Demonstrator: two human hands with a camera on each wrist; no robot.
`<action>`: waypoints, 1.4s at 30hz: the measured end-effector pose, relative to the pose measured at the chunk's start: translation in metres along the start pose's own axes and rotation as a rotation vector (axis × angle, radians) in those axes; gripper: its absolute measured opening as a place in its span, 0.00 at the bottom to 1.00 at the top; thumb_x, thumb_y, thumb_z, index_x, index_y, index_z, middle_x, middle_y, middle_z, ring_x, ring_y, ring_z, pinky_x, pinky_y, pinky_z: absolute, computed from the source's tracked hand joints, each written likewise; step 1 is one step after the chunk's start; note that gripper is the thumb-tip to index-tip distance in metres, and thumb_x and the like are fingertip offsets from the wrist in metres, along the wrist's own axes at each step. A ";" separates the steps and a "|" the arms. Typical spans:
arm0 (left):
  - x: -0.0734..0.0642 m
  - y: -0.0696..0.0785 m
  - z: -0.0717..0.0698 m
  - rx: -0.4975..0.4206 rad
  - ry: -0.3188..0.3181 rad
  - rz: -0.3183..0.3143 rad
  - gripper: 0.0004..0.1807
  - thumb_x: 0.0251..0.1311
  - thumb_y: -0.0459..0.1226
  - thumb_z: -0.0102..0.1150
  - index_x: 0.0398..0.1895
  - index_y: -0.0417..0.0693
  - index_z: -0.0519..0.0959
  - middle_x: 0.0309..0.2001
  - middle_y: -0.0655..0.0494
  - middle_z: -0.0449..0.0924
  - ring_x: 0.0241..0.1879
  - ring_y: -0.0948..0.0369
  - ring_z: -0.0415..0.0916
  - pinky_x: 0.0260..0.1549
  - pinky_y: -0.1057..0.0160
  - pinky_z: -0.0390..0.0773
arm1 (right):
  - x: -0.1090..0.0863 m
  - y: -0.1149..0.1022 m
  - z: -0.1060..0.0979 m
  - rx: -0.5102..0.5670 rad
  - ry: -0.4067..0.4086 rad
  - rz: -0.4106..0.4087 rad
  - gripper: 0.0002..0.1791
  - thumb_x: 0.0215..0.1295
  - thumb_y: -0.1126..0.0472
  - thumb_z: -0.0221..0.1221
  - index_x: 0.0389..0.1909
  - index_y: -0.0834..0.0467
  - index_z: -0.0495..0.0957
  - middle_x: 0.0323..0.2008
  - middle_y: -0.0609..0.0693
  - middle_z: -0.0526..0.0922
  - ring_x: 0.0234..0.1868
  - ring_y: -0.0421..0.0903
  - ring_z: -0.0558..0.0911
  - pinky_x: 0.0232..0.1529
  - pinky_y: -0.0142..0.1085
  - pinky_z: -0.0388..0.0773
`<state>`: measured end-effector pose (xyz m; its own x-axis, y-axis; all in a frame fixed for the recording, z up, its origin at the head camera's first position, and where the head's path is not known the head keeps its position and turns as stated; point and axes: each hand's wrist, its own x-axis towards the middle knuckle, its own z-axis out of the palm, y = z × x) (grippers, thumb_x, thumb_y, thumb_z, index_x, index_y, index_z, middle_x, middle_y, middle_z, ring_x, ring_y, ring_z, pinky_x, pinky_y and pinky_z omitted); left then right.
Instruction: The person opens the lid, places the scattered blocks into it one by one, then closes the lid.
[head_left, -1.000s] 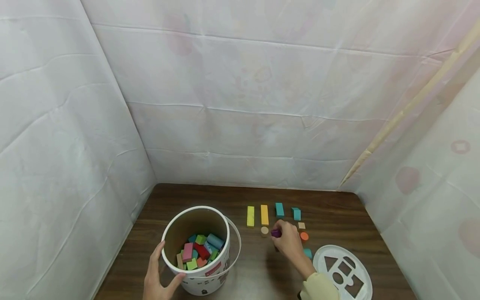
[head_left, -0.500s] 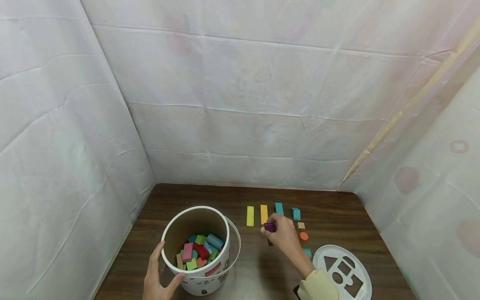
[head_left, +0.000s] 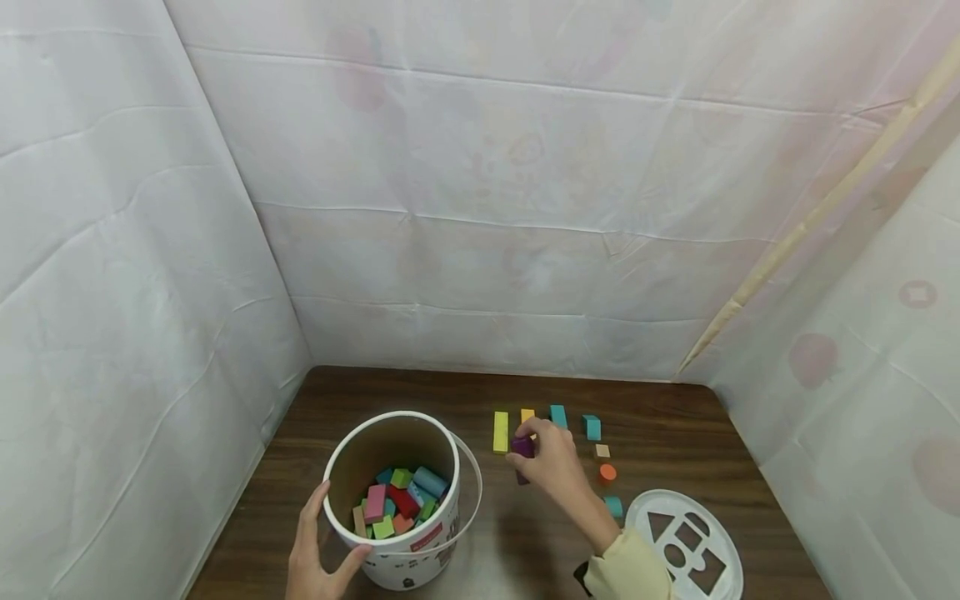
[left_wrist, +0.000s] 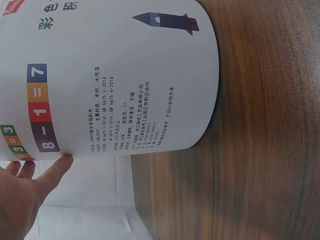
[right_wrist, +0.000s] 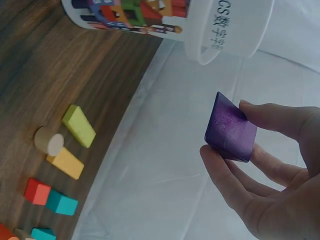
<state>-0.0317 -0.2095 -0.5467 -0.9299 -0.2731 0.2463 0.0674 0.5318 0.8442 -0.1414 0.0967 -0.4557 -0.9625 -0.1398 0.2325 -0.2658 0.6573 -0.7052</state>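
Note:
My right hand [head_left: 553, 460] pinches a purple block [right_wrist: 231, 129] between thumb and fingers, raised above the table. In the head view the hand partly covers a yellow-orange block [right_wrist: 66, 163] behind it. My left hand [head_left: 317, 546] rests with spread fingers on the left outside of a white printed bucket [head_left: 411, 571]. In the left wrist view its fingertips touch the bucket wall [left_wrist: 120, 65]. Inside the bucket lie several coloured blocks, among them a pink block [head_left: 375, 504] and a red block [head_left: 405, 502].
Around the right hand stand a lime block [head_left: 501, 432], teal blocks [head_left: 558, 416], an orange cylinder [head_left: 607, 474], a wooden cylinder [right_wrist: 49, 141] and a red block [right_wrist: 37, 191]. A white lid [head_left: 637, 525] with shaped holes lies right. The bucket's handle [head_left: 477, 504] hangs on its right side.
My right hand has moved left and slightly farther from me with the purple block, towards the lime block. The left hand and bucket have stayed put.

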 end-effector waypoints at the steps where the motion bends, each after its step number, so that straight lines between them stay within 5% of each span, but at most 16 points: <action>1: 0.000 0.000 0.000 0.001 -0.003 -0.001 0.53 0.49 0.40 0.72 0.74 0.61 0.48 0.68 0.44 0.53 0.63 0.37 0.56 0.48 0.30 0.74 | 0.000 -0.003 0.000 0.006 -0.005 0.008 0.15 0.45 0.65 0.73 0.33 0.60 0.79 0.35 0.55 0.80 0.31 0.47 0.78 0.23 0.30 0.84; 11: 0.000 0.001 -0.001 -0.004 0.005 0.036 0.52 0.50 0.41 0.72 0.74 0.59 0.49 0.68 0.42 0.53 0.62 0.35 0.56 0.45 0.29 0.75 | 0.002 -0.027 0.000 0.029 -0.035 -0.060 0.16 0.46 0.64 0.72 0.36 0.60 0.79 0.36 0.54 0.81 0.33 0.47 0.79 0.27 0.32 0.86; 19: 0.002 -0.031 0.009 0.069 0.036 0.118 0.54 0.49 0.43 0.72 0.75 0.56 0.47 0.70 0.49 0.52 0.65 0.44 0.56 0.35 0.29 0.76 | 0.005 -0.046 0.002 0.059 -0.093 -0.079 0.16 0.49 0.64 0.71 0.39 0.60 0.78 0.37 0.55 0.80 0.34 0.48 0.78 0.27 0.32 0.86; 29: -0.001 0.001 0.000 0.009 0.009 0.035 0.53 0.49 0.43 0.72 0.74 0.61 0.48 0.68 0.43 0.53 0.62 0.36 0.56 0.44 0.28 0.74 | 0.005 -0.065 0.012 0.048 -0.122 -0.104 0.16 0.50 0.63 0.71 0.39 0.60 0.78 0.37 0.54 0.79 0.37 0.48 0.77 0.29 0.34 0.87; 42: -0.001 -0.002 0.000 -0.012 -0.022 0.030 0.53 0.49 0.40 0.72 0.74 0.61 0.47 0.68 0.44 0.52 0.63 0.37 0.56 0.52 0.33 0.73 | 0.005 -0.087 0.029 0.083 -0.192 -0.124 0.16 0.52 0.61 0.70 0.40 0.60 0.78 0.38 0.53 0.79 0.36 0.46 0.76 0.32 0.31 0.86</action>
<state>-0.0313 -0.2106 -0.5483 -0.9351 -0.2398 0.2609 0.0992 0.5295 0.8425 -0.1249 0.0173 -0.4125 -0.9126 -0.3596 0.1948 -0.3789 0.5640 -0.7337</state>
